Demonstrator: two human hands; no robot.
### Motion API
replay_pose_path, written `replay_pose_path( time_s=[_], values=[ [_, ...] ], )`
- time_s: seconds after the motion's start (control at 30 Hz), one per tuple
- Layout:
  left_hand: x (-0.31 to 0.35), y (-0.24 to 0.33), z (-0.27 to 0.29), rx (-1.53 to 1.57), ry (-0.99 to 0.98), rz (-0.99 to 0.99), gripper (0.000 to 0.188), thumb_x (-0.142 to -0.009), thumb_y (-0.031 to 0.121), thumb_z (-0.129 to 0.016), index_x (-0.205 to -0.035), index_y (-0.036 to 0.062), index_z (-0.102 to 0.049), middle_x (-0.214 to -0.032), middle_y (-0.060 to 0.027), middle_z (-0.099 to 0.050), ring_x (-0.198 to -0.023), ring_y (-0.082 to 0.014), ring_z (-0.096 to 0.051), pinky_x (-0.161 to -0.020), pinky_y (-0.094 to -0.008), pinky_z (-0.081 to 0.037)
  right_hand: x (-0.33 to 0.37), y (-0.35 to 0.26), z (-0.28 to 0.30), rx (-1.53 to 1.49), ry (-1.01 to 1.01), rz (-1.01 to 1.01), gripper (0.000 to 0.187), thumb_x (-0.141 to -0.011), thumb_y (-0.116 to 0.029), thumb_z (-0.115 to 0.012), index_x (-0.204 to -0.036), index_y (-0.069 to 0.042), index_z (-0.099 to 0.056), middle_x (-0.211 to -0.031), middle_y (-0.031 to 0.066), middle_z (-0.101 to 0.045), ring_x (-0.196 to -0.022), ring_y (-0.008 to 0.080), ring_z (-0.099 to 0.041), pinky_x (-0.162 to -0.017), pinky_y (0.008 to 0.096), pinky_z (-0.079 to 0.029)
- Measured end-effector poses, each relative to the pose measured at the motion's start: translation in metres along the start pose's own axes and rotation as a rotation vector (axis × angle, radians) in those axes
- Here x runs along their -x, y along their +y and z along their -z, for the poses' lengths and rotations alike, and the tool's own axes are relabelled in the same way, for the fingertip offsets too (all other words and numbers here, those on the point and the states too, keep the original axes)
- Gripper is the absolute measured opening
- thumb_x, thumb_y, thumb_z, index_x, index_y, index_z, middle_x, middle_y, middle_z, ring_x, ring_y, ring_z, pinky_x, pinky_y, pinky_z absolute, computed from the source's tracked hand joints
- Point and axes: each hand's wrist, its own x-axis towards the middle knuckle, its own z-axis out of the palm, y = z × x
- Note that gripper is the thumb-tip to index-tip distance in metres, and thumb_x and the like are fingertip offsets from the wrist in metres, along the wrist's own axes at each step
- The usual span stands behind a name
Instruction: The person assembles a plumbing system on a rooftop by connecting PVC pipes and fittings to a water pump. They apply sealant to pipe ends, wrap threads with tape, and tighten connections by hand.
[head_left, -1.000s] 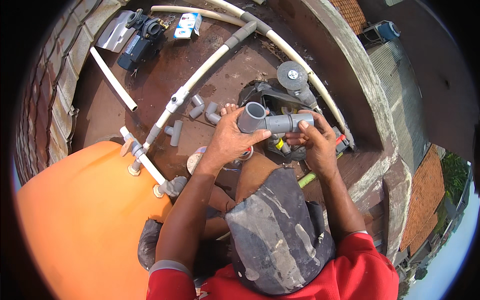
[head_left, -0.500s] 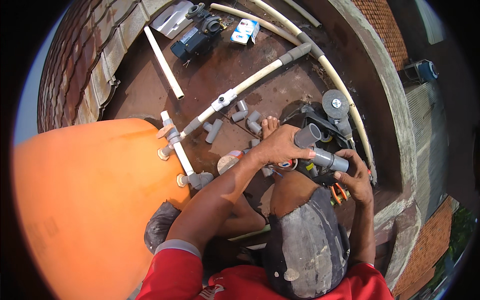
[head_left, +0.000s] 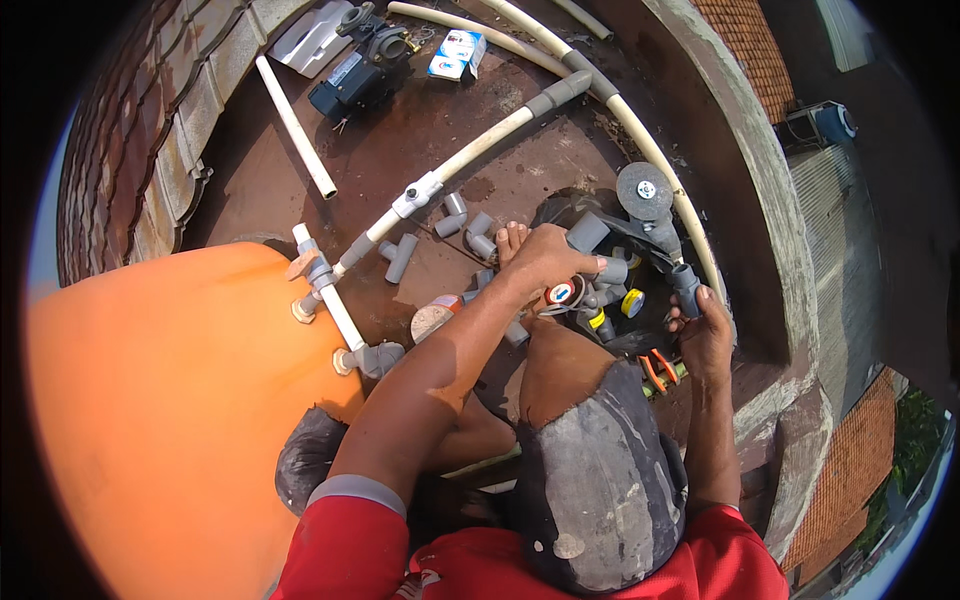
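Grey tee is gripped in the left hand, coupling in the right hand, the two apart, coupling near the grinder. Both look like light, stiff, smooth plastic, probably slick when wet; best held round the barrel, clear of open ends.

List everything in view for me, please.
Tank: one, orange, left
Pump: one, dark, upper left
Box: one, white-blue, beside pump
Loose pipe: one, cream, upper left
Joined pipes: several, cream, centre
Grinder: one, grey, right
Bag: one, black, beside grinder
Loose fittings: several, grey, centre
Pliers: one, orange, right
Tiled roofs: several, brown-orange, both sides
Branched fitting: one, grey, left hand
Short fitting: one, grey, right hand
Left hand: one, bare, centre
Right hand: one, bare, right
Sleeves: two, red, bottom
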Motion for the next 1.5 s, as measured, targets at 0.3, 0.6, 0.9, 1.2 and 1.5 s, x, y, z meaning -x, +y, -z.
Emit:
replay_pose_path(
  time_s=[0.3,0.6,0.9,1.2,1.5],
  values=[
    [0.006,0.0,0.019,0.214,-0.244,-0.134,0.058,-0.087,0.041,-0.092,-0.123,-0.0012,-0.074,-0.098,-0.0104,-0.077,-0.086,-0.0144,-0.071,-0.071,-0.0288,-0.054,0.007,-0.013,-0.041,-0.117,-0.254,0.046,0.078,-0.105,-0.026,-0.069,-0.17,-0.003,-0.033,-0.13,0.024,-0.067,-0.102,0.0292,-0.076,-0.081,0.0382,-0.064],
    [0.116,0.018,0.109,0.405,-0.287,-0.217,0.07,-0.107,0.046,-0.072,-0.158,0.0095,-0.041,-0.101,-0.0049,-0.065,-0.069,-0.0111,-0.068,-0.062,-0.0231,-0.053,-0.021,-0.053,-0.163,0.1,-0.499,0.274,0.049,-0.103,-0.018,-0.078,-0.143,-0.004,-0.054,-0.129,0.0216,-0.074,-0.117,0.0229,-0.072,-0.101,0.0381,-0.06],
    [0.163,0.004,0.123,0.523,-0.298,-0.224,0.085,-0.11,0.048,-0.067,-0.172,0.0113,-0.022,-0.11,-0.0096,-0.064,-0.075,-0.0142,-0.071,-0.065,-0.0279,-0.058,-0.023,-0.053,-0.203,0.198,-0.734,0.328,0.045,-0.102,-0.009,-0.078,-0.142,-0.002,-0.058,-0.129,0.018,-0.075,-0.119,0.0202,-0.072,-0.103,0.0354,-0.058],
    [0.187,-0.011,0.128,0.497,-0.166,-0.157,0.079,-0.109,0.053,-0.067,-0.168,0.0113,-0.036,-0.097,-0.0066,-0.067,-0.073,-0.0124,-0.067,-0.064,-0.0277,-0.054,-0.016,-0.049,-0.229,0.273,-0.867,0.27,0.052,-0.097,-0.003,-0.082,-0.142,0.0,-0.056,-0.131,0.0165,-0.072,-0.125,0.0219,-0.069,-0.108,0.0365,-0.057],
    [0.209,-0.037,0.109,0.908,-0.09,-0.024,0.071,-0.112,0.049,-0.063,-0.169,0.0156,-0.036,-0.096,-0.0065,-0.067,-0.069,-0.0112,-0.067,-0.061,-0.0259,-0.056,-0.006,-0.011,-0.256,0.244,-0.835,0.04,0.054,-0.098,-0.008,-0.082,-0.145,-0.003,-0.056,-0.14,0.0201,-0.07,-0.132,0.0283,-0.068,-0.118,0.0451,-0.05]
  ],
)
